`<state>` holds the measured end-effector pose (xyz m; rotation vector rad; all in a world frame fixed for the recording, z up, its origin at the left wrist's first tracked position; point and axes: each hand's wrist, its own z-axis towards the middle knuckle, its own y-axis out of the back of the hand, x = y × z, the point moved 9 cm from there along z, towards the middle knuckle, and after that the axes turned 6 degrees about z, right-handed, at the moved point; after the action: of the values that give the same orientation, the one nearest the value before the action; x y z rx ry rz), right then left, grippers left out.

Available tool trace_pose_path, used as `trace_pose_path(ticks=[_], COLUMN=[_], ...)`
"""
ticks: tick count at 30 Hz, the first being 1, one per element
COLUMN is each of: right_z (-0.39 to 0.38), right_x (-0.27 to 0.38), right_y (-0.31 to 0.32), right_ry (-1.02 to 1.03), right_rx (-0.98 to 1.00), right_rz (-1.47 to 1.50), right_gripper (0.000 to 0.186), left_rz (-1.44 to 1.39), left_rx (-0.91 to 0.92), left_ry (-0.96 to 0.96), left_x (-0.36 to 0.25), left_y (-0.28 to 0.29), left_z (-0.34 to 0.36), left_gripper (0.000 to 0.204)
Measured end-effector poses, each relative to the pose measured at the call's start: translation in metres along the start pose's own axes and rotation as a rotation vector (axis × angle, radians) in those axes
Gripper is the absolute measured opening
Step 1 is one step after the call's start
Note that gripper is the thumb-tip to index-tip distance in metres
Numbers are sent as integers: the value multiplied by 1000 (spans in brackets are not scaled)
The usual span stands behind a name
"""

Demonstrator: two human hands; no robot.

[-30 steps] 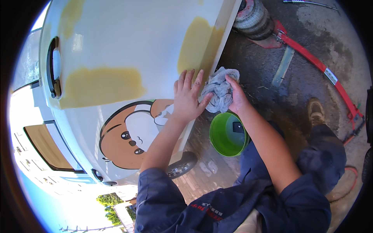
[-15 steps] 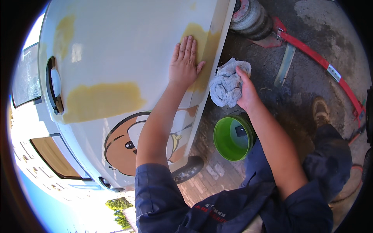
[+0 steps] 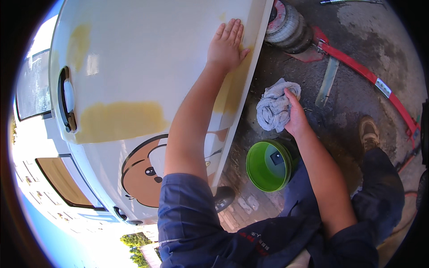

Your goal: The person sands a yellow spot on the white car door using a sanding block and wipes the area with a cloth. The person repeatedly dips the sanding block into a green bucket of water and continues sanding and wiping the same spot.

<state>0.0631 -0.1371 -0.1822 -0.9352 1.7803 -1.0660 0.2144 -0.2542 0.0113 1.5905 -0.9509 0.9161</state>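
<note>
- Left hand, fingers together and flat, presses on the glossy white vehicle panel at its far right edge.
- Right hand grips a crumpled grey cloth, right of the panel.
- Round green plastic bucket sits near, below the cloth.

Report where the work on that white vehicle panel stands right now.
Done: yellowish filler patches already cover spots on the white panel. In hand: the left hand lies flat on the panel by another patch near its edge, while the right hand holds a grey rag away from it, above a green bucket. Left: the patches are bare, unpainted.
</note>
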Motion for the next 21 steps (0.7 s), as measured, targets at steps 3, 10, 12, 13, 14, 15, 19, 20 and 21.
trace_pose_path(ticks=[3, 10, 12, 13, 14, 15, 19, 20, 21], right_z=[3, 7, 8, 9, 11, 12, 15, 16, 15], right_x=[4, -7, -13, -15, -18, -21, -30, -31, -32], right_y=[2, -1, -2, -3, -2, -2, -4, -3, -4], right_ry=[31, 13, 7, 4, 3, 2, -16, -22, -25], right_rx=[10, 18, 39, 58, 52, 59, 85, 58, 45], right_rz=[-26, -17, -16, -13, -15, -14, -27, -37, -41], right_gripper=[49, 47, 46, 45, 45, 45, 45, 46, 46], left_rz=[-70, -174, -217, -229, -249, -259, -284, -283, -283], left_rx=[62, 55, 62, 95, 82, 97, 102, 193, 217], left_ry=[-43, -38, -31, -34, -30, -29, -14, -25, -24], left_x=[-13, -26, -27, -30, -32, -34, -46, -51, -55], left_y=[-5, 4, 7, 4, 5, 3, -4, -12, -13], left_z=[-31, -94, -115, -127, -138, -151, -200, -212, -223], left_gripper=[80, 81, 81, 81, 81, 81, 82, 83, 83])
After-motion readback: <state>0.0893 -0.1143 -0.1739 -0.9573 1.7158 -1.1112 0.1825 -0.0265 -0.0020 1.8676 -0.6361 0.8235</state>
